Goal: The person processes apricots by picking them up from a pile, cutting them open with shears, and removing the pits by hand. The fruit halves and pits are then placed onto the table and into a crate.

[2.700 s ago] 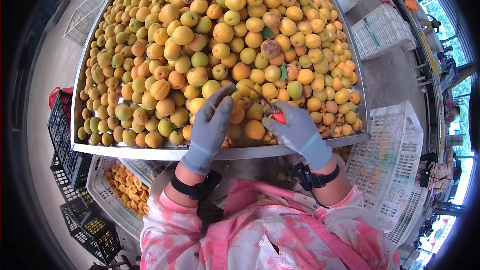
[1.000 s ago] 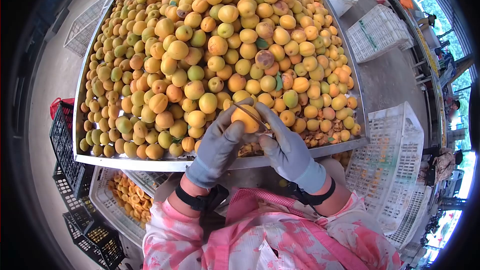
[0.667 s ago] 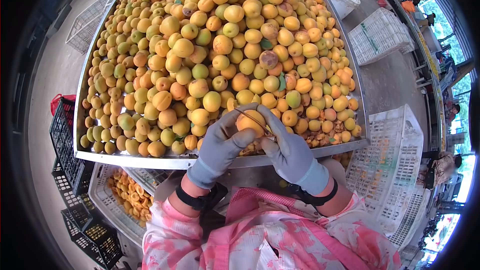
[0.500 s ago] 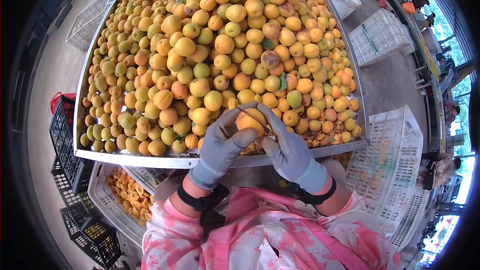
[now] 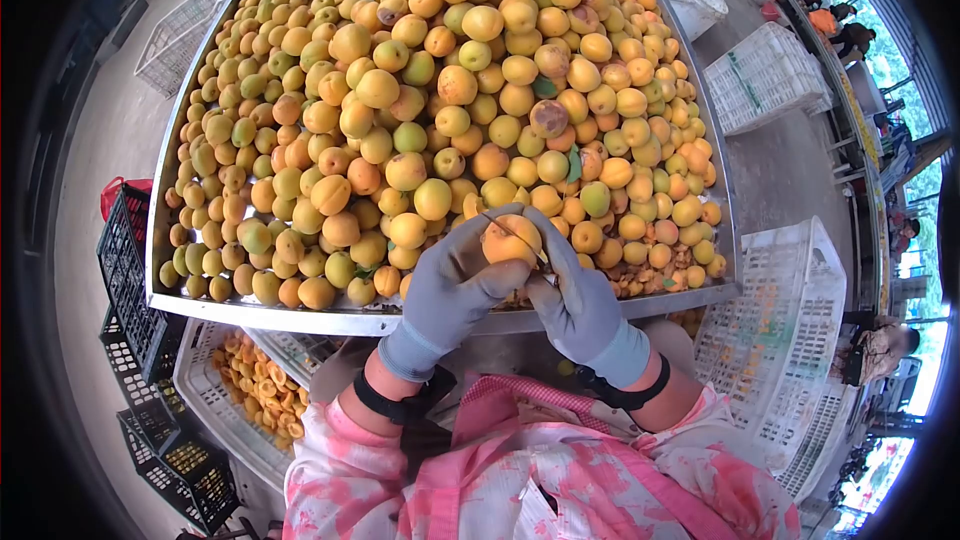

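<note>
Over the tray (image 5: pixel 280 318), the left hand (image 5: pixel 450 285) is closely cupping an apricot (image 5: pixel 514 242), the right hand (image 5: pixel 588 308) is pinching a thin knife (image 5: pixel 503 227) — halves (image 5: pixel 266 386) are lying in a crate (image 5: pixel 236 436), a heap (image 5: pixel 405 171) apparently remaining uncut.

Bare grey floor (image 5: pixel 115 180), bright windows (image 5: pixel 888 62).

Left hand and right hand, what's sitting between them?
Between the left hand and the right hand is a yellow-orange fruit, with a thin dark tool across it, as the head view shows.
</note>
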The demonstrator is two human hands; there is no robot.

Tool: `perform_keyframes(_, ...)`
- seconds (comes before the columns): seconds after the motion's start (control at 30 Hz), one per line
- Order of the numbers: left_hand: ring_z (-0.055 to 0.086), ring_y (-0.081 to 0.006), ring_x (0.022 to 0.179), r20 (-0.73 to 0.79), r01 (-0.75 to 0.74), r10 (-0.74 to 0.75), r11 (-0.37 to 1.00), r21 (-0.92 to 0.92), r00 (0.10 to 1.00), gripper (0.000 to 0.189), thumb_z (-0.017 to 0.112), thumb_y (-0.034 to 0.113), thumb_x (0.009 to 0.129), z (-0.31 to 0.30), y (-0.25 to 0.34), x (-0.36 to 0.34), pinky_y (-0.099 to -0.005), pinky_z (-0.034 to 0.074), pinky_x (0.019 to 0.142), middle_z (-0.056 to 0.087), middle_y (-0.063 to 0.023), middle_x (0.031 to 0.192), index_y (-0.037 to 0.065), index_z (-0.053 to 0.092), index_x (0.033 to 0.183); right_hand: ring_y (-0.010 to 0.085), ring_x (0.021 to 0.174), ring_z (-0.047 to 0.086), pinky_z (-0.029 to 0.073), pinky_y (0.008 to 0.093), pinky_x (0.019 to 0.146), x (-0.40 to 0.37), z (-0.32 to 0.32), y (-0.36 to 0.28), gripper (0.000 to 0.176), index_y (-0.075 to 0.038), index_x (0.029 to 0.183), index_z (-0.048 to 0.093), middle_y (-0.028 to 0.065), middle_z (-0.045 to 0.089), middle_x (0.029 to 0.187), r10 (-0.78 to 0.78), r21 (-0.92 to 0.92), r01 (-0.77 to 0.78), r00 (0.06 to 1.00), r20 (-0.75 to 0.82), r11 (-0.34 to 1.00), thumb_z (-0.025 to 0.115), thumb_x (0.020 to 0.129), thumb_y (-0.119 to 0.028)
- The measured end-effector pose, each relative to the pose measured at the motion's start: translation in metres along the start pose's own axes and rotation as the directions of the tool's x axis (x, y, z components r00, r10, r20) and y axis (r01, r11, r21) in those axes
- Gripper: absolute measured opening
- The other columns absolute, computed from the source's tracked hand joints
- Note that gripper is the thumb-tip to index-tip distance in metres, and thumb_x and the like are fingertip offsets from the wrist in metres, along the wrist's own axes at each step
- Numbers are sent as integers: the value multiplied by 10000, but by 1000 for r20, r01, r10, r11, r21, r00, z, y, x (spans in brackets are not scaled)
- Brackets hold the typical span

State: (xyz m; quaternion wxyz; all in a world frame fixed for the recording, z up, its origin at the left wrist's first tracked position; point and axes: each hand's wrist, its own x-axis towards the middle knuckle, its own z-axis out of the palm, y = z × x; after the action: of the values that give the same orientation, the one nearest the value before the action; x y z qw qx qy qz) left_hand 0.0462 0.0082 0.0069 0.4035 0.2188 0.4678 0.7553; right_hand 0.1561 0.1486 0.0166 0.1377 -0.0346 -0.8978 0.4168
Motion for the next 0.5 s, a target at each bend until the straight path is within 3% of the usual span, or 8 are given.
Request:
perform_keyframes(0.07,563,-133,1060,16,1,-1,1000,-1,1000,588,689,244,867,-2,-7,1,-272,453,936,589,-69,1182,-29,450,1330,387,803,648,524,383,654,0,0,0,624,-13,1439,256,252,612,1049,32,44,-31,999,-7,999,541,909,-176)
perform_keyframes(0.13,549,-133,1085,32,84,-79,971,-222,996,593,667,285,882,-1,-13,2,-281,439,957,582,-66,1195,-25,446,1336,388,829,648,525,378,672,1,2,1,617,-11,1438,256,253,607,1063,10,38,-9,999,-32,999,536,914,-178)
perform_keyframes(0.27,538,-131,1097,44,68,-61,982,-179,997,605,655,325,888,5,-5,0,-283,426,965,579,-59,1199,-21,447,1338,386,898,650,528,373,725,-1,4,-12,603,8,1435,244,254,596,1097,51,106,-42,996,-79,993,516,930,-179)
perform_keyframes(0.5,529,-122,1097,21,38,-33,951,-308,999,610,640,345,897,17,-8,-3,-274,419,955,570,-50,1204,-15,440,1347,381,915,655,529,370,742,-5,15,-15,596,41,1433,215,253,592,1113,85,108,-69,984,-158,992,490,943,-158)
